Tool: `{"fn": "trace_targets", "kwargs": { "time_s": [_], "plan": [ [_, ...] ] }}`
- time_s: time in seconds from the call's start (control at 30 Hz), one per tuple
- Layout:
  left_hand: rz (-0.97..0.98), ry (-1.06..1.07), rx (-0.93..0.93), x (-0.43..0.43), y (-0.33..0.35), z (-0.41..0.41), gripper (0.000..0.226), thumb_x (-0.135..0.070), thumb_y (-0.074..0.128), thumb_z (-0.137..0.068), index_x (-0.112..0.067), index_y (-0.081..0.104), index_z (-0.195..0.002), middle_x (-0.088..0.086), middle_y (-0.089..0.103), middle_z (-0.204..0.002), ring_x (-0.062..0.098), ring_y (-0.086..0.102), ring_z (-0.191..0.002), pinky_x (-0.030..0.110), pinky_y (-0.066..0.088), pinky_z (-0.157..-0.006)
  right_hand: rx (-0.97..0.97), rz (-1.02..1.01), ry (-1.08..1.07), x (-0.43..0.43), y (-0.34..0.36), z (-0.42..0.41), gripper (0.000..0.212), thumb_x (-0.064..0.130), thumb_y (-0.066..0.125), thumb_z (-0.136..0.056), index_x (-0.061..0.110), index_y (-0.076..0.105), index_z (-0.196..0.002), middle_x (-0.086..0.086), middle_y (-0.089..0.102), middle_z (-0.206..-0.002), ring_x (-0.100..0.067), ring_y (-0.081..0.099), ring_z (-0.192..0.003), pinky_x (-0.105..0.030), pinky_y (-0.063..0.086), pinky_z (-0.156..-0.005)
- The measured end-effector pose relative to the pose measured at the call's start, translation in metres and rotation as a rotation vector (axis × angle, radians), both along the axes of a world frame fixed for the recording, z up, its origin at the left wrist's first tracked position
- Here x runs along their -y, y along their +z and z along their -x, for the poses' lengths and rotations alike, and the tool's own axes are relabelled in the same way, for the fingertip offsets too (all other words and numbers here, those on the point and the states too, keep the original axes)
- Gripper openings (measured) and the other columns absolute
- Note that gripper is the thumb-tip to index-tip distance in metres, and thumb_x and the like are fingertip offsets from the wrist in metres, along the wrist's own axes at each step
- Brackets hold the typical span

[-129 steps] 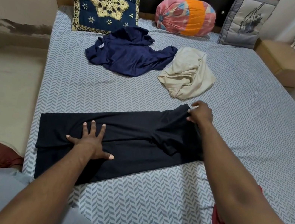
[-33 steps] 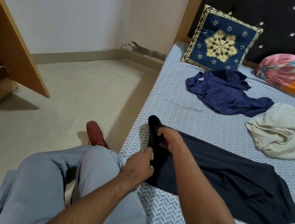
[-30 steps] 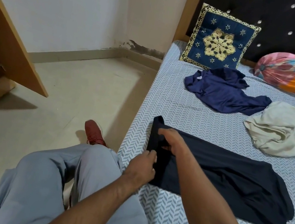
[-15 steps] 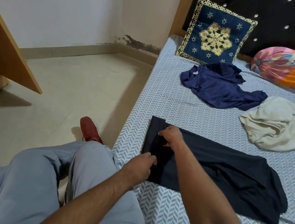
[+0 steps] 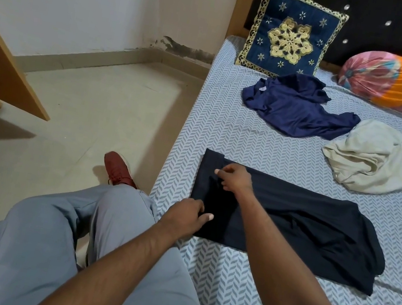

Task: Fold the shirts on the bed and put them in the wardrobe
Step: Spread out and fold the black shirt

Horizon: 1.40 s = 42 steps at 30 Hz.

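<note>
Note for your view | black shirt (image 5: 289,221), lower centre: matt, smooth cloth | bed sheet (image 5: 249,144): matt cloth, chevron print | navy shirt (image 5: 296,110): cloth, slight sheen | cream shirt (image 5: 370,158): matt, creased cloth | wooden panel (image 5: 4,58), left edge: smooth finish | floor (image 5: 89,111): smooth, dull.

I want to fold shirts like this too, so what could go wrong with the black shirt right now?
The long black folded shirt lies close to the edge of the grey patterned bed sheet, where the left hand and right hand pinch its end; a tug could slide it off. Its other end is bunched, so the next fold may come out lumpy.
</note>
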<state>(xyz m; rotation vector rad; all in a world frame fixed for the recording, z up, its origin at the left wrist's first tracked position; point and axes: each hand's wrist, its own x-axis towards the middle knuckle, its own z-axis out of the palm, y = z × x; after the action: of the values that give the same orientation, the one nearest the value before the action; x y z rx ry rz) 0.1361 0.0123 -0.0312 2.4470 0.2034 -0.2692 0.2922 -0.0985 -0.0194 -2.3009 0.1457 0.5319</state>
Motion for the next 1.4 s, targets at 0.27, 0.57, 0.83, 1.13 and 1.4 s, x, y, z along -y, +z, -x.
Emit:
{"fn": "trace_targets", "kwargs": {
  "time_s": [0.27, 0.57, 0.83, 1.13, 1.4],
  "plan": [
    [0.074, -0.022, -0.051, -0.003, 0.000, 0.001, 0.036, -0.021, 0.052, -0.096, -0.014, 0.051, -0.131, 0.012, 0.066, -0.108, 0.027, 0.062, -0.097, 0.033, 0.049, -0.081, 0.025, 0.200, 0.073, -0.015, 0.008, 0.005, 0.024, 0.043, 0.072, -0.079, 0.021, 0.066, -0.074, 0.003, 0.068, -0.079, -0.017, 0.065, -0.081, -0.028, 0.049, -0.068],
    [0.026, -0.150, -0.163, -0.001, 0.001, -0.001, 0.074, -0.007, 0.058, -0.089, -0.013, 0.023, -0.154, 0.015, 0.063, -0.116, 0.026, 0.061, -0.104, 0.037, 0.050, -0.091, 0.204, 0.158, 0.053, -0.020, 0.004, 0.003, 0.024, 0.037, 0.071, -0.079, 0.026, 0.058, -0.096, 0.005, 0.063, -0.092, -0.017, 0.060, -0.088, -0.029, 0.044, -0.072],
    [0.018, -0.186, -0.197, -0.003, -0.002, -0.003, 0.076, -0.008, 0.058, -0.091, -0.016, 0.017, -0.155, 0.017, 0.059, -0.120, 0.028, 0.059, -0.107, 0.039, 0.049, -0.093, 0.113, 0.060, 0.513, -0.047, -0.005, -0.029, 0.033, 0.002, 0.054, -0.091, 0.010, 0.061, -0.122, -0.004, 0.064, -0.097, -0.026, 0.064, -0.085, -0.035, 0.056, -0.069],
    [0.048, 0.071, -0.020, -0.005, -0.004, -0.002, 0.053, -0.019, 0.063, -0.088, -0.020, 0.046, -0.138, 0.008, 0.052, -0.117, 0.027, 0.057, -0.106, 0.036, 0.048, -0.090, 0.162, 0.171, 0.457, -0.039, 0.004, -0.046, 0.038, 0.012, 0.062, -0.089, 0.010, 0.060, -0.127, -0.009, 0.067, -0.115, -0.027, 0.061, -0.110, -0.032, 0.048, -0.093],
    [0.029, 0.285, -0.264, -0.007, 0.000, -0.008, 0.075, -0.046, 0.079, -0.071, -0.012, 0.036, -0.121, 0.011, 0.059, -0.116, 0.032, 0.060, -0.105, 0.037, 0.050, -0.079, 0.265, 0.414, 0.521, -0.046, 0.005, -0.014, 0.063, 0.055, 0.063, -0.084, 0.010, 0.051, -0.126, -0.014, 0.057, -0.123, -0.032, 0.054, -0.116, -0.039, 0.046, -0.089]
  ]
}}
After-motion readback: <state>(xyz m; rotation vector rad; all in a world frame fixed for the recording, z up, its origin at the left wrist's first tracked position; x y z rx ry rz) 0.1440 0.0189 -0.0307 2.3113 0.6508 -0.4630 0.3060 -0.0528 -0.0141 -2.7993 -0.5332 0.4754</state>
